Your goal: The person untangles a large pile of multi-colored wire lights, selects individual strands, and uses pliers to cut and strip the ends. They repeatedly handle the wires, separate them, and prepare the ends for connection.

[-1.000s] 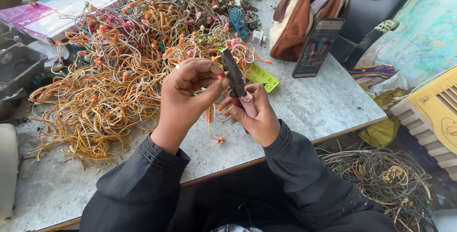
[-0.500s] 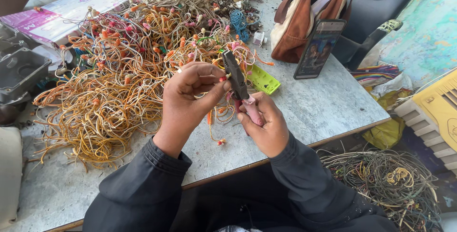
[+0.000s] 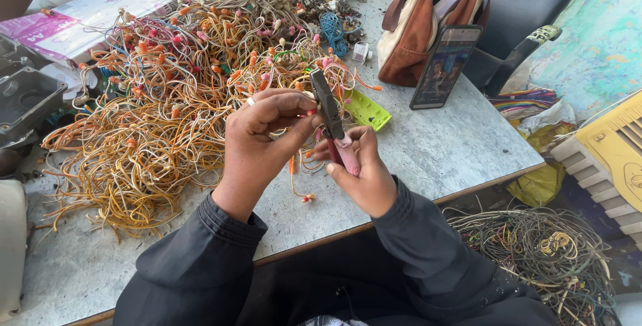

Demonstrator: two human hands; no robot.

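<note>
Since a moment ago both hands have drifted slightly right; I see my right hand (image 3: 358, 175) clenched on the pliers (image 3: 332, 120), my left hand (image 3: 264, 135) pinching a small orange wire piece (image 3: 311, 112) at the pliers' tip, beside the wire pile (image 3: 167, 112) on the table (image 3: 441, 145).

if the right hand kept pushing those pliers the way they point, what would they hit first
Probably the big tangle of orange and white wires just beyond the pliers tip. The right hand aims them up and away across the table, though depth is hard to judge.
</note>
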